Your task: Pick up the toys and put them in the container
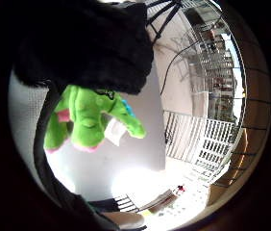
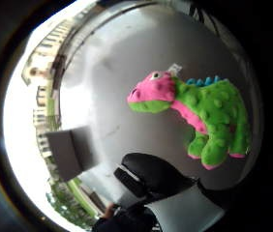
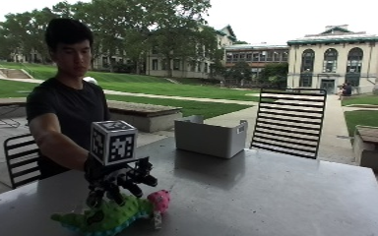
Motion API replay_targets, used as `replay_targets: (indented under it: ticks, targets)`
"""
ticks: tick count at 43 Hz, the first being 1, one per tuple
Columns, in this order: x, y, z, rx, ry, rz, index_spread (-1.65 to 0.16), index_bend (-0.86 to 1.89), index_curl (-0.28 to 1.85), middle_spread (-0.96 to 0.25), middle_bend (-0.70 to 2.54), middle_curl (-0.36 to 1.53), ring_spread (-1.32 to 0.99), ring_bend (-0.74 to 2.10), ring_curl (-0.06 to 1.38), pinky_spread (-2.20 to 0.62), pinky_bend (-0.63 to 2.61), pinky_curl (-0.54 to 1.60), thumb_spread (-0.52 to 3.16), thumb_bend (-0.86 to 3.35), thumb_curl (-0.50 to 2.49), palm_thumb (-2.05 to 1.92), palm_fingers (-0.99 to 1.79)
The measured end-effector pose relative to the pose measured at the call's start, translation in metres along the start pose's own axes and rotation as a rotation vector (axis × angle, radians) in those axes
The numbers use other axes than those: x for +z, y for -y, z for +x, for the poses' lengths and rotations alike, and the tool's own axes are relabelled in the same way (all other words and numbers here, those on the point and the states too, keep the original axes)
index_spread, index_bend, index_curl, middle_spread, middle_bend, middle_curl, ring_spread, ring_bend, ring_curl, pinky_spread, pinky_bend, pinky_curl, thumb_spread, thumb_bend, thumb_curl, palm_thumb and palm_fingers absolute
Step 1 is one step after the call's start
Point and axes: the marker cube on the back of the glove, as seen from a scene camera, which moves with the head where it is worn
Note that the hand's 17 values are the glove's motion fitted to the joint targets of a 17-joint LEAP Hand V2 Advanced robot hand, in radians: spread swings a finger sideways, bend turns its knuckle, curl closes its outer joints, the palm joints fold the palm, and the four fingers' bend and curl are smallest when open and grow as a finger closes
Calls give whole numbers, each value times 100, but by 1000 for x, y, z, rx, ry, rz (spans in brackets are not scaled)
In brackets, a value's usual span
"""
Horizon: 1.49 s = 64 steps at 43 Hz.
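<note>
- Gloved right hand [image 3: 113, 183] — fingers curled down onto the green dinosaur toy's [image 3: 110, 215] back, gripping it.
- Toy lies on the grey table [image 3: 274, 196], near its front edge.
- Grey container [image 3: 210, 136] stands well apart, farther back.

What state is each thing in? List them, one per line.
Plush dinosaur: lying on the table, not yet lifted.
Gloved right hand: over the dinosaur, fingers curled down onto its back.
Grey container: upright on the table, open-topped, apart from the toy; contents cannot be seen.
Chair: standing behind the table, unoccupied.
</note>
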Motion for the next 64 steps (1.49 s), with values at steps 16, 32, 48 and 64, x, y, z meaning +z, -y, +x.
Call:
replay_targets:
  ticks: [16,32,48,64]
  targets:
    - [73,6,12,90,-74,-224,-34,47,23,-4,8,23,-2,39,29,-2,115,31,111,10,34,25,15]
    - [59,-4,30,116,-51,25,-25,105,49,-24,44,31,-41,77,40,-39,84,25,130,44,47,82,116]
    - [9,-8,28,133,128,29,-24,69,54,-32,97,52,-42,111,51,-47,77,30,69,42,70,90,119]
    - [-134,-35,-69,56,138,191,-33,51,63,-39,87,56,-47,109,51,-42,97,37,66,38,82,76,91]
